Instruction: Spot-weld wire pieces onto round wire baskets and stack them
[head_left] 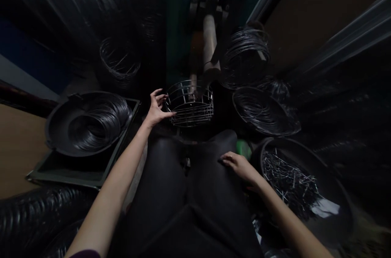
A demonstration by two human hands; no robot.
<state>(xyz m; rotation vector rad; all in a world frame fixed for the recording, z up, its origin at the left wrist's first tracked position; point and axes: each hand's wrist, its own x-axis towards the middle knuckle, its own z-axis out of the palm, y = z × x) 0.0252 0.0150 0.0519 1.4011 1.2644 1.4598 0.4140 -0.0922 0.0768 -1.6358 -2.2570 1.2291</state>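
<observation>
A round wire basket [192,115] sits at the centre, below the light cylindrical arm of a machine [210,38]. My left hand [159,108] grips the basket's left side, thumb at the front wires and fingers at the rim. Over my right thigh is my right hand [233,162], its fingers bent and close together, near a green object [243,149]. Whether something small is between those fingertips is too dark to tell. Part of the machine's lower end hides the back of the basket.
On the left, a basin [58,127] holds wire rings. A tub [332,193] of short wire pieces and a white scrap stands at the right, with a basin of rings [259,111] behind it. More wire rings [247,46] are stacked beside the machine.
</observation>
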